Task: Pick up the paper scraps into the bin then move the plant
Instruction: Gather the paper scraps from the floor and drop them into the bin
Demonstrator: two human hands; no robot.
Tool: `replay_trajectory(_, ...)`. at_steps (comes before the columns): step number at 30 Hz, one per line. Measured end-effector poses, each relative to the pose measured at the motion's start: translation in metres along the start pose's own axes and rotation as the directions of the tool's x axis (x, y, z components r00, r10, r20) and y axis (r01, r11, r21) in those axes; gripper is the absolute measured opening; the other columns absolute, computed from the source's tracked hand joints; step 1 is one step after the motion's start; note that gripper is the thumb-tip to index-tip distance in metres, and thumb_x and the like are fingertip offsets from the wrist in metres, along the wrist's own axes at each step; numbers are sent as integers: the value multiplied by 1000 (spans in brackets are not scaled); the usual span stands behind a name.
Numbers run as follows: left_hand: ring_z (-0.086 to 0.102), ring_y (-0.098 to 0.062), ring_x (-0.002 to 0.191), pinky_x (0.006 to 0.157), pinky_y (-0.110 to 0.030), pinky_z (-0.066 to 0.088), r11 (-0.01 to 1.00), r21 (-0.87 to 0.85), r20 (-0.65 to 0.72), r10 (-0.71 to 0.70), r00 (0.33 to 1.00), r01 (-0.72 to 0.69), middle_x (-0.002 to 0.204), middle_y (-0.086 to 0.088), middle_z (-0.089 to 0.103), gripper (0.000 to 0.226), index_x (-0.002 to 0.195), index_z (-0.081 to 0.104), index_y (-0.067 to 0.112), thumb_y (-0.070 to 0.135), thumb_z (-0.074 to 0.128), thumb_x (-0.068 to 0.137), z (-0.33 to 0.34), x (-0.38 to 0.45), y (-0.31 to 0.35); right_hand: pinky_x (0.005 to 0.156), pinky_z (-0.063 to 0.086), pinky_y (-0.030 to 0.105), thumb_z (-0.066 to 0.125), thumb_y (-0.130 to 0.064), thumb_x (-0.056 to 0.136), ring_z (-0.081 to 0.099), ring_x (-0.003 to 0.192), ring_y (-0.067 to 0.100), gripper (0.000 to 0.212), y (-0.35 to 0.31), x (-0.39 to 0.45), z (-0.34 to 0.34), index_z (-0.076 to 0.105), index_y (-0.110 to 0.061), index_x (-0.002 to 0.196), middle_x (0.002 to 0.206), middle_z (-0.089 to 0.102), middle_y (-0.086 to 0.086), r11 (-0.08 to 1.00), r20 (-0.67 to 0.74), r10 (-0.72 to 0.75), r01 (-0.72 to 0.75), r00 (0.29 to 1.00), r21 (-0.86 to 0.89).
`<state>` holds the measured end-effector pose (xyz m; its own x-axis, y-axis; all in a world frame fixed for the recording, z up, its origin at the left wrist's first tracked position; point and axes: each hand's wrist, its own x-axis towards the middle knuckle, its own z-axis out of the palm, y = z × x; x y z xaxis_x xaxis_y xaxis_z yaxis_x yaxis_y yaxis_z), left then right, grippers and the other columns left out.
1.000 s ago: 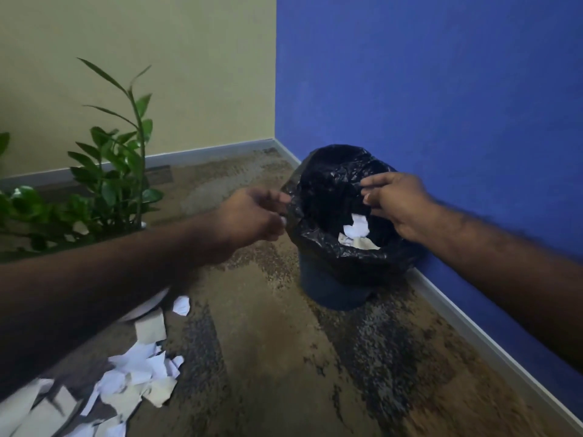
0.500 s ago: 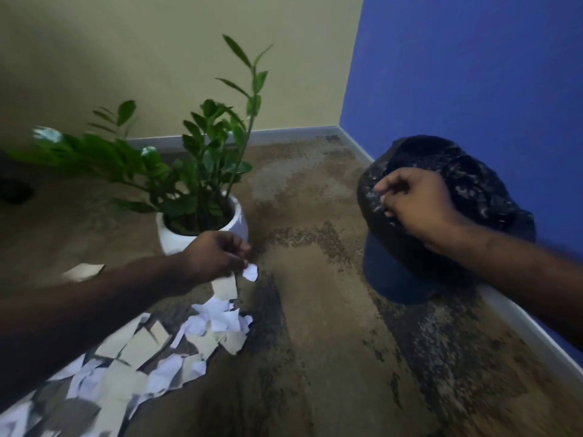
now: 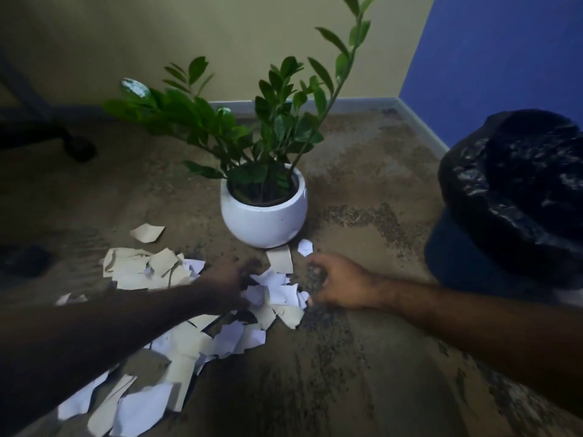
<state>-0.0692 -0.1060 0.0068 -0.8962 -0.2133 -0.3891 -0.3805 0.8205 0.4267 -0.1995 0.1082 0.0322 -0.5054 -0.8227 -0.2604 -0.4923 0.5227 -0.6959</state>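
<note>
- Both forearms reach in from the bottom corners of the frame and meet at centre, over a spread of paper scraps (image 3: 274,294) on the floor (image 3: 362,357).
- The left hand (image 3: 225,287) lies knuckles-up on the pile, its fingers bent down into the white pieces; motion blur hides whether that grip has closed on any scrap, so it cannot be told.
- The right hand (image 3: 339,285) sits at the pile's right edge, fingers curled downward and fingertips (image 3: 310,300) touching the scraps; it seems to be gathering paper, though no piece is plainly held.
- White and beige scraps trail from lower left up to the centre, the nearest ones just beside the base of the pot.
- One beige scrap (image 3: 147,232) lies apart, left of the pot.
- The plant (image 3: 268,121) stands upright in a round white pot (image 3: 263,220) just above the hands, its stems leaning toward upper left and upper right.
- The bin (image 3: 517,197), lined with a black bag, stands at the right edge of the frame, against the blue wall (image 3: 504,58) and well apart from the pile.
- Bare floor lies between pot and bin and across the lower right.
- A dark chair base (image 3: 75,148) sits at far left, below the yellow wall (image 3: 220,33).
</note>
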Motion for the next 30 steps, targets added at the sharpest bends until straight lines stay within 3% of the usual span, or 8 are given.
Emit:
replay_trajectory(3,59,-23,112,86,-31,52,997,65,39,30,999,-33,137,-4,49,103,147,30,39,31,83,60,20,7,-8,96,46,27,84,-24,61,53,117,17,89,3,9,37,42,-21,139,135,48,4,973,83,-5,24,997,-230)
replay_trajectory(6,54,-26,117,94,-37,49,996,79,4,49,999,-49,137,-1,46,99,143,31,47,35,79,58,33,14,-7,112,32,36,81,-32,67,32,137,31,101,1,15,65,22,-25,149,150,30,9,939,107,62,-22,992,-344)
replay_trajectory(10,50,-30,119,96,-40,47,991,115,4,64,998,-64,138,-3,42,98,143,31,46,35,78,58,42,21,-9,105,36,46,72,-32,74,31,128,36,83,0,29,90,26,-34,143,143,32,10,891,-4,99,-90,995,-446)
replay_trajectory(15,46,-32,120,96,-38,45,983,163,-19,93,996,-88,137,-7,40,96,144,32,43,37,80,61,45,25,-12,91,41,24,68,-9,80,53,114,28,36,0,37,77,61,-7,115,125,52,16,948,45,45,-29,998,-317)
replay_trajectory(17,46,-31,121,96,-37,45,984,158,-24,84,996,-79,136,-6,40,92,141,38,40,39,82,61,45,24,-13,70,48,12,67,0,82,66,88,3,11,5,36,69,66,-10,87,97,64,10,981,17,51,-47,999,-188)
replay_trajectory(19,48,-29,121,98,-33,44,987,139,-12,88,996,-86,137,-6,40,81,136,49,34,37,83,62,45,24,-14,52,42,6,71,-1,80,58,59,-11,34,8,37,58,53,-24,64,68,55,-8,995,-13,92,-92,996,-45)
replay_trajectory(24,54,-26,113,94,-25,43,994,64,-40,93,995,-90,129,-6,49,61,119,64,27,24,85,62,42,24,-13,50,35,10,77,-5,72,44,57,3,30,21,60,32,56,-23,62,60,48,-14,992,-172,125,-126,977,8)
replay_trajectory(30,51,-25,110,89,-28,41,990,80,-74,119,990,-113,117,-4,57,48,110,63,26,24,81,65,42,19,-11,70,47,27,83,-9,67,61,80,20,24,25,88,31,72,-6,88,92,66,8,980,-253,196,-179,947,90)
